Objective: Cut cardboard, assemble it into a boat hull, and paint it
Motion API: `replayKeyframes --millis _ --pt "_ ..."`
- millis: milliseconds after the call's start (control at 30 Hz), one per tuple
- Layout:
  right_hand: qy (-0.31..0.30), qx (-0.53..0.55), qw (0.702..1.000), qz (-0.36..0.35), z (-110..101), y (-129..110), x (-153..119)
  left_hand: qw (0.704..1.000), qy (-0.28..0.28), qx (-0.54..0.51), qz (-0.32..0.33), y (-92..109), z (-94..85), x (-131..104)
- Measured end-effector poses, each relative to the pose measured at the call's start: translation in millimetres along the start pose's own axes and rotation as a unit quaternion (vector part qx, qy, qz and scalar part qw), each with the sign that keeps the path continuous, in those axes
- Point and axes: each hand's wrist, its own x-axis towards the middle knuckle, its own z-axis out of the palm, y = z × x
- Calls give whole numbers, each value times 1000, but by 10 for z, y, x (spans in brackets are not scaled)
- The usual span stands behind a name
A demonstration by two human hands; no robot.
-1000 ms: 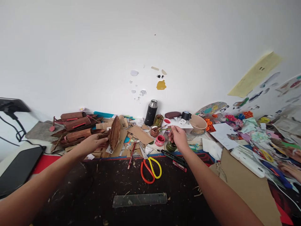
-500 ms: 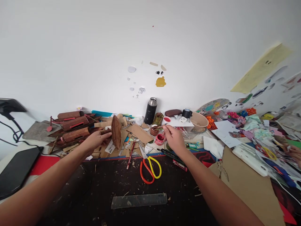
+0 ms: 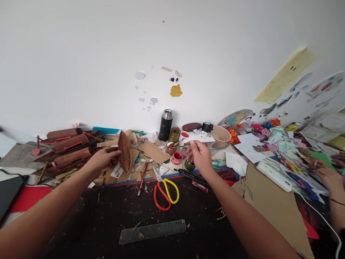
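Note:
Upright between the fingers of my left hand [image 3: 104, 160] is a small brown boat hull [image 3: 125, 152], its hollow side turned away to the right. My right hand [image 3: 199, 156] pinches a thin brush [image 3: 182, 146], whose tip is at the mouth of a brown paint jar [image 3: 171, 147]. A jar of red paint [image 3: 177, 158] stands just in front of it, and a dark green jar [image 3: 189, 164] is below my right fingers. Several finished-looking brown boats [image 3: 71, 144] lie to the left of my left hand.
Scissors [image 3: 166, 194] and a clear ruler [image 3: 152, 231] lie on the dark mat [image 3: 107, 223]. Cardboard scraps [image 3: 153, 151] cover the middle. A black bottle [image 3: 165, 126] stands by the wall. At the far right, another person's hands [image 3: 325, 174] are over clutter beside a white power strip [image 3: 274, 175].
The view has shifted to the right, bringing more of the other person's hands into sight. My right hand has moved slightly right of the paint jars, with the brush still held.

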Motion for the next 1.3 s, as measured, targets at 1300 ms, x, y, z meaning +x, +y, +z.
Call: replayKeyframes --millis 1300 --pt "100 81 990 61 -80 101 -37 941 29 -301 -150 547 289 -715"
